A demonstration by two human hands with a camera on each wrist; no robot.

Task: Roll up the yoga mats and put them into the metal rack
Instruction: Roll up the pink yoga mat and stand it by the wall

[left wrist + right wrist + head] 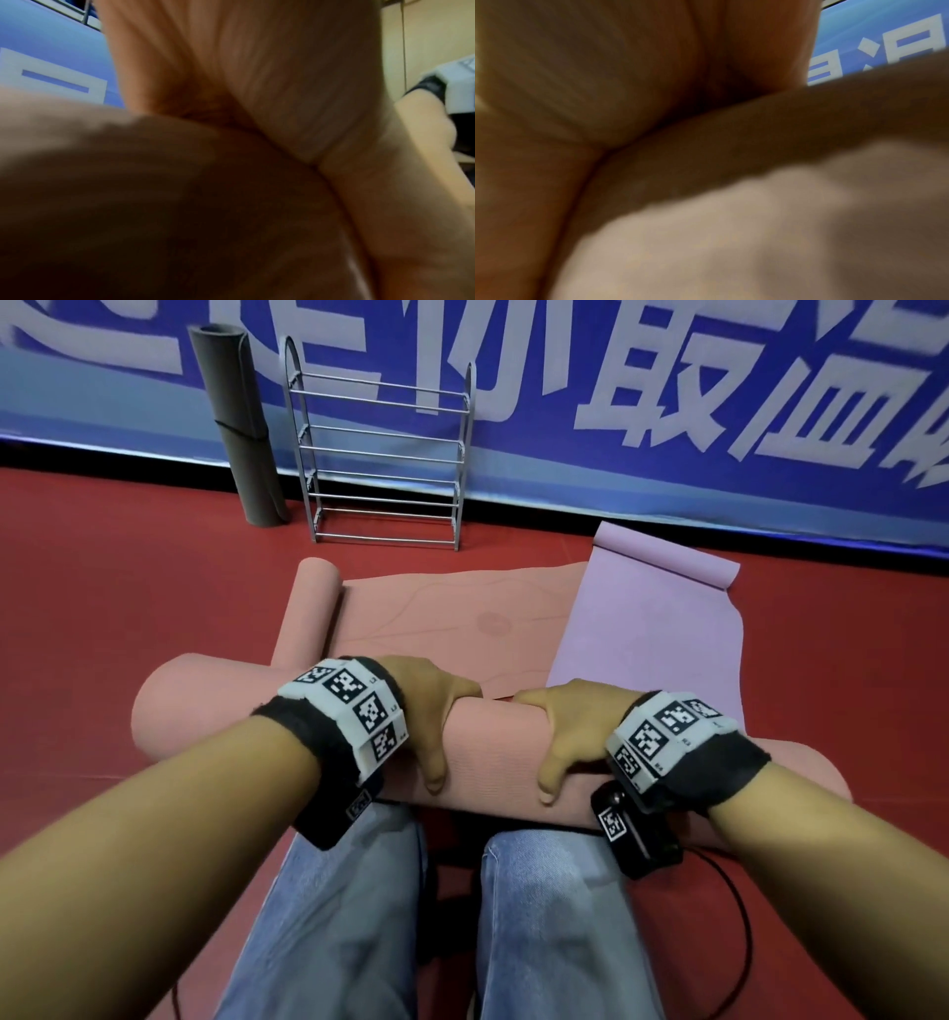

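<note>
A thick salmon-pink mat roll point(205, 706) lies crosswise on the red floor in front of my knees. Both hands sit side by side on its middle. My left hand point(436, 711) and my right hand point(560, 726) each wrap over the top, thumbs on the near side and fingers hidden behind. Beyond the roll lies a flat pink mat stretch point(452, 618), with a second pink roll point(308, 608) along its left edge. A purple mat point(652, 629) lies flat to the right. The metal rack point(385, 449) stands empty at the back. Both wrist views are blurred close-ups of palm and mat.
A grey rolled mat point(241, 428) leans on the blue banner point(667, 403) just left of the rack. My knees in jeans point(359, 916) are under the roll's near side. A black cable point(739, 916) loops on the floor at the right.
</note>
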